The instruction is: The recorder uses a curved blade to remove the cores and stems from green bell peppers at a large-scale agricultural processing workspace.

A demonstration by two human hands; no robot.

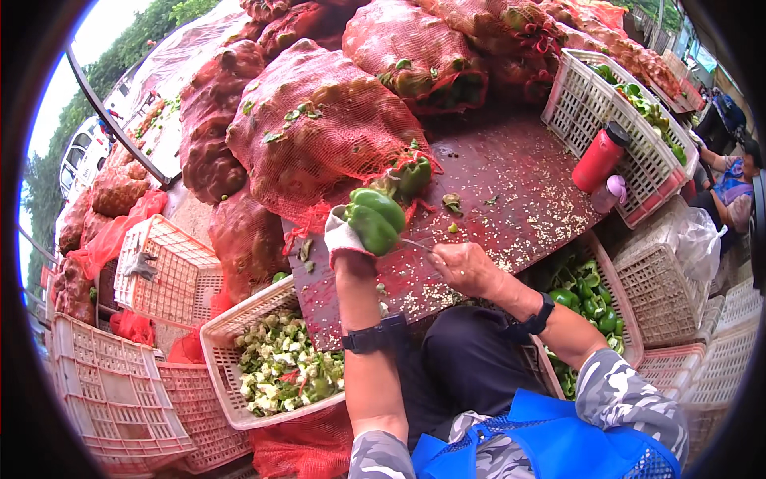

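My left hand (341,233), in a white glove, is closed round a green bell pepper (375,221) above the dark red tabletop (511,172). From my bare right hand (467,268), closed with the fingers pinched, a thin metal knife (415,243) points at the pepper's lower right side. Whether its tip touches or enters the pepper I cannot tell. Just beyond, another green pepper (414,176) lies at the mouth of a large red mesh sack (323,132). Pale seeds and bits of pepper are strewn over the tabletop.
By my left forearm stands a crate (219,363) of cut pepper cores; another crate (618,303) at my right holds green peppers. A red bottle (598,160) stands near a white crate (566,104). Full mesh sacks (411,48) pile up behind. A person (738,180) sits at far right.
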